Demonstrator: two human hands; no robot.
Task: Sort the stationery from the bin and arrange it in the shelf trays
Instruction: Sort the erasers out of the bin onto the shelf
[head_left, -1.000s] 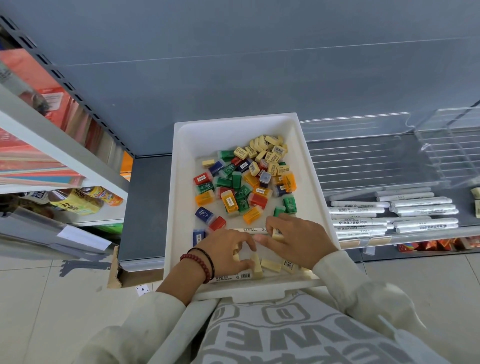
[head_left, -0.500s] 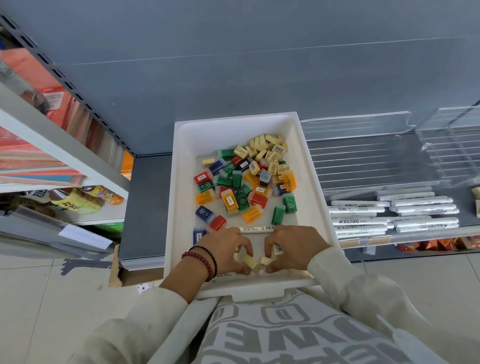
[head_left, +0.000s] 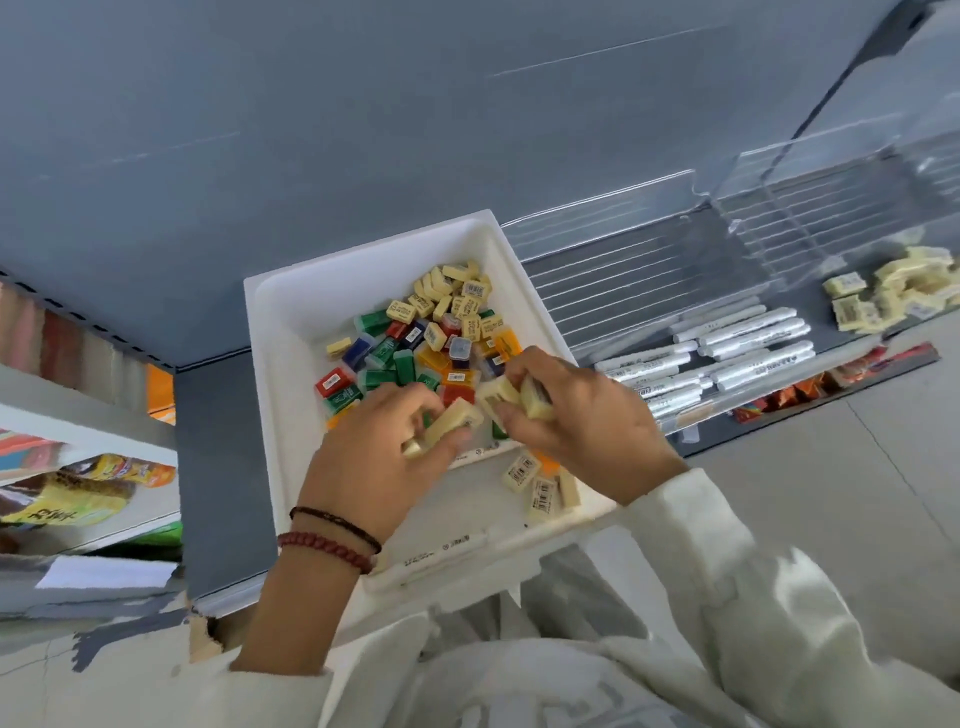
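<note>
Lying on the pale shelf at far left, glossy yellow packets (head_left: 78, 499) form a crumpled pile. The white bin (head_left: 270, 364) is a smooth plastic tub with rounded corners, set on the grey shelf. It holds a heap of cream barcoded blocks (head_left: 457, 301) at the back and translucent coloured boxes (head_left: 395, 358) in green, blue, red and orange at mid-floor. The left hand (head_left: 374, 467), with beaded bracelets (head_left: 327, 545) at the wrist, is over the bin's centre, fingers curled round a cream eraser (head_left: 454, 421). The right hand (head_left: 587, 421), just beside it, clamps pale erasers (head_left: 514, 395) between thumb and fingers. Loose erasers (head_left: 540, 483) lie on the bin floor, and a white pen (head_left: 441, 556) lies along the near wall. To the right, cylindrical white markers (head_left: 737, 343) lie in rows on the shelf. Farthest right are sorted erasers (head_left: 893, 296), heaped beside a clear divider (head_left: 769, 234).
</note>
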